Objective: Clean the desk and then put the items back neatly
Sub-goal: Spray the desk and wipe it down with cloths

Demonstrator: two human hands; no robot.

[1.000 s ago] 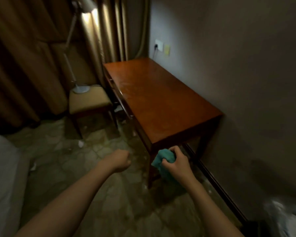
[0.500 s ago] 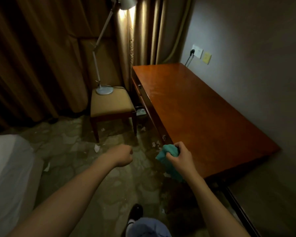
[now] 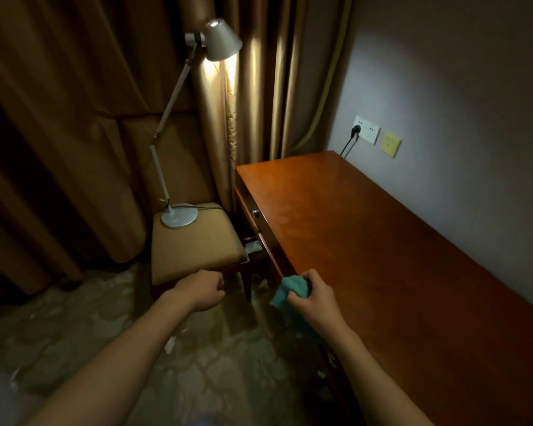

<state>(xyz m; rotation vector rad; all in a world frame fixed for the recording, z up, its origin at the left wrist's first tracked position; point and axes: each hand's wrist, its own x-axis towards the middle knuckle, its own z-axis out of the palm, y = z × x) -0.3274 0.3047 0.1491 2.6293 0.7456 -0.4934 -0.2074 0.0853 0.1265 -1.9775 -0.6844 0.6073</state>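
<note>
Nearer now, right hand (image 3: 313,298) grips cloth (image 3: 291,292) at desk (image 3: 397,241) edge

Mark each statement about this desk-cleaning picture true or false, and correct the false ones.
1. The right hand grips a teal cloth. True.
2. The lamp stands on the desk. False: its base rests on the chair seat beside the desk.
3. The lamp is lit. True.
4. The left hand holds a spray bottle. False: its fingers are curled and it holds nothing.
5. A black plug sits in the wall socket above the desk's far end. True.
6. Books are stacked on the desk top. False: no books show there.
</note>
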